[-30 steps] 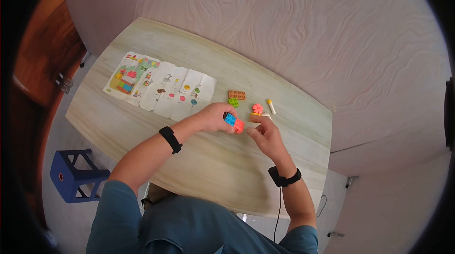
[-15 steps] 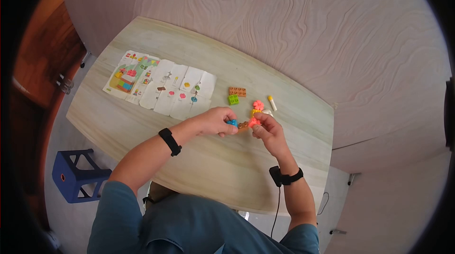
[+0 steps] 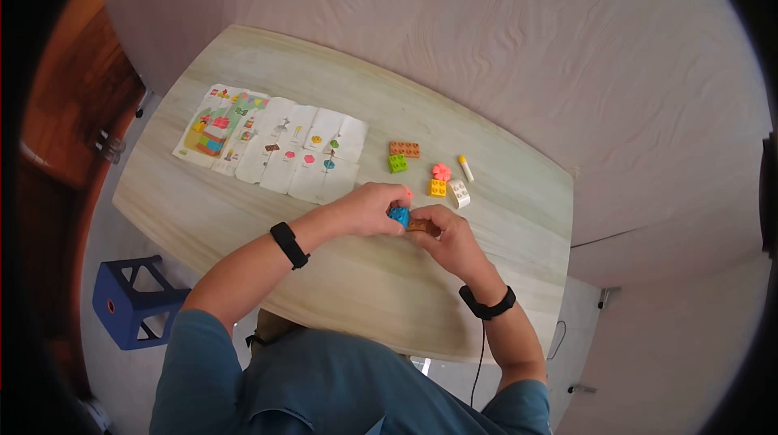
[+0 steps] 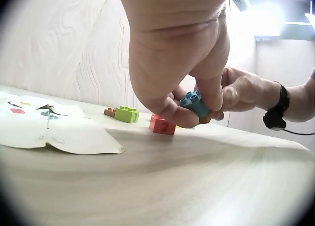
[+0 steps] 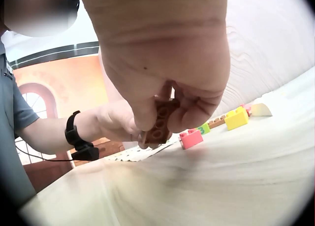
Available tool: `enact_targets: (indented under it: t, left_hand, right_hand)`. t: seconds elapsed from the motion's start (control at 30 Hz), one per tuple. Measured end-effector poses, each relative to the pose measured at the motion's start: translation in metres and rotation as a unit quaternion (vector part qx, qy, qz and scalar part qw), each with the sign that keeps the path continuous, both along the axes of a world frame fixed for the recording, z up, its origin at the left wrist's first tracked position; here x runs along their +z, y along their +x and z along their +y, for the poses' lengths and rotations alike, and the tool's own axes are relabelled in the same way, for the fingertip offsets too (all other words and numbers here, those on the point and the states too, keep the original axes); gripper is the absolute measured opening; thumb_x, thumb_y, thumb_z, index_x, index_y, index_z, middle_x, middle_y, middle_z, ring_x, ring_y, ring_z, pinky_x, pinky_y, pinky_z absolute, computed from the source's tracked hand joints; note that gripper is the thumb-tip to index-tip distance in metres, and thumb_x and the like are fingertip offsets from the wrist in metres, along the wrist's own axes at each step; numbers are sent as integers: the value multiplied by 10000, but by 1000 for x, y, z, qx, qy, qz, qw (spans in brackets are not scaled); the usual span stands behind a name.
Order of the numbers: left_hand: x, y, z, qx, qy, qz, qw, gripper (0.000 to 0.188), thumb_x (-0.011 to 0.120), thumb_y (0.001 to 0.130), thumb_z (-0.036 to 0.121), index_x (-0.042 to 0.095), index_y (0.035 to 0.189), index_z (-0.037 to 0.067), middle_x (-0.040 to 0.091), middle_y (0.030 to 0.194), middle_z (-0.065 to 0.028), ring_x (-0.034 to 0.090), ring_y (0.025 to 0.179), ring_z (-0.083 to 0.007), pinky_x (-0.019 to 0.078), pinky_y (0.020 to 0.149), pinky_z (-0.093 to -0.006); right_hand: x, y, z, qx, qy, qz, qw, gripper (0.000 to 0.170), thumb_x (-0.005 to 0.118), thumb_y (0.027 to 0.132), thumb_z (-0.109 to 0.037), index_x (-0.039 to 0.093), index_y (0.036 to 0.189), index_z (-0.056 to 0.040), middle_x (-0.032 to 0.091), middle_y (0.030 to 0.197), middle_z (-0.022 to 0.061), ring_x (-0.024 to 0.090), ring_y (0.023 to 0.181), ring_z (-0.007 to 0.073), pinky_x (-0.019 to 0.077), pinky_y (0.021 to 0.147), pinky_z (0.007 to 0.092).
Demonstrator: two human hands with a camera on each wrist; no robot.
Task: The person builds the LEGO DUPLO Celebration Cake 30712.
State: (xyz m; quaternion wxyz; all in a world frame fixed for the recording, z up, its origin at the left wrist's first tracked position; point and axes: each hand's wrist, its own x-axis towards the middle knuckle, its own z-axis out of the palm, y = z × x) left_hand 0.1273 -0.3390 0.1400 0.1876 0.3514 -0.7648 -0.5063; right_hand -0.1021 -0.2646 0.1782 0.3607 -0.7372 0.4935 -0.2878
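Between thumb and fingers, my left hand [image 3: 369, 210] pinches a blue brick [image 4: 195, 105] with studs. My right hand [image 3: 455, 244] grips a brown brick [image 5: 160, 121], its studded side visible in the right wrist view. The two bricks meet end to end in the head view, low over the table. A red brick [image 4: 162, 125] sits on the table just beyond my left fingers, mostly covered by that hand in the head view. Farther back stand a yellow brick [image 3: 438, 188], a white brick [image 3: 459, 193] and a pink flower piece [image 3: 441, 171].
A light green brick [image 3: 397, 163] and an orange-brown brick [image 3: 404, 149] lie toward the back, with a yellow-tipped white stick [image 3: 464, 168] to their right. An unfolded instruction sheet [image 3: 279, 143] covers the table's left part. A blue stool [image 3: 134, 305] stands on the floor at left.
The red brick, in line with the blue one at first, then pinched by my right hand, now rests on the table. My right hand has moved to the brown brick, uncovering the yellow and white bricks.
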Motion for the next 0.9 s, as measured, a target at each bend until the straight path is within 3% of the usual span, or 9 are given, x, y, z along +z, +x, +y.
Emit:
enact_targets:
  t: [0.1, 0.17, 0.2, 0.3, 0.37, 0.4, 0.47, 0.57, 0.9]
  left_hand:
    - [-3, -2, -2, -21, 16, -11, 1000, 414, 877, 801, 140, 670, 1143, 32, 716, 1038, -94, 689, 949, -188, 565, 852, -347]
    - [-17, 0, -5, -8, 144, 124, 982, 427, 881, 819, 158, 662, 1163, 30, 719, 1016, -88, 687, 948, -167, 564, 848, -334]
    - [-24, 3, -8, -9, 145, 122, 982, 427, 881, 819, 158, 662, 1163, 30, 719, 1016, -88, 687, 948, -167, 564, 848, -334]
    - [-1, 11, -15, 85, 221, 122, 964, 447, 879, 824, 168, 647, 1180, 30, 724, 1039, -84, 684, 930, -146, 562, 845, -320]
    - [9, 12, -16, 128, 28, -25, 991, 435, 860, 815, 141, 640, 1177, 40, 701, 1065, -105, 689, 965, -209, 563, 866, -358]
    - [2, 12, -18, 128, 29, -25, 991, 435, 860, 815, 141, 640, 1177, 40, 701, 1065, -105, 689, 965, -209, 563, 866, -358]
    - [-11, 10, -20, 150, -130, -66, 978, 431, 820, 809, 103, 615, 1183, 43, 632, 1140, -147, 668, 1021, -315, 557, 896, -418]
    - [-19, 1, -18, 163, -121, -86, 975, 440, 773, 817, 66, 579, 1212, 44, 559, 1197, -180, 626, 1071, -399, 544, 915, -463]
    - [-39, -40, -26, 137, -171, 8, 976, 370, 680, 853, -62, 569, 1192, 33, 544, 1224, -184, 634, 1086, -402, 549, 929, -465]
  right_hand:
    - [-7, -1, 2, -14, 75, 22, 997, 364, 776, 888, -55, 675, 1231, 11, 696, 1127, 129, 691, 926, 214, 571, 829, 337]
    - [-7, -4, 5, -31, 98, 13, 995, 328, 790, 875, -70, 690, 1177, 13, 720, 1032, 115, 706, 954, 217, 571, 846, 324]
    - [-10, -6, 8, -32, 98, 12, 995, 328, 790, 875, -70, 690, 1177, 13, 720, 1032, 115, 706, 954, 217, 571, 846, 324]
    - [-16, -15, 18, -37, 80, 23, 996, 285, 779, 859, -65, 695, 1124, -6, 723, 1020, 121, 702, 961, 266, 569, 863, 369]
    - [-15, -19, 22, 1, -18, 151, 988, 247, 771, 822, -52, 691, 1054, -30, 717, 997, 123, 678, 971, 321, 554, 887, 419]
    - [-15, -19, 23, 1, -17, 150, 989, 247, 771, 822, -52, 691, 1054, -30, 717, 997, 123, 678, 971, 321, 554, 887, 419]
    - [-14, -21, 27, 10, -18, 158, 987, 237, 775, 796, -52, 683, 1014, -54, 704, 1017, 123, 648, 986, 351, 537, 905, 447]
    - [-19, -23, 32, 36, -88, 176, 980, 236, 788, 794, -63, 680, 1004, -59, 698, 1075, 116, 650, 996, 346, 540, 898, 433]
    - [-27, -7, 29, 44, -83, 180, 979, 234, 785, 803, -64, 693, 1019, -66, 689, 1138, 115, 656, 1011, 341, 545, 917, 425]
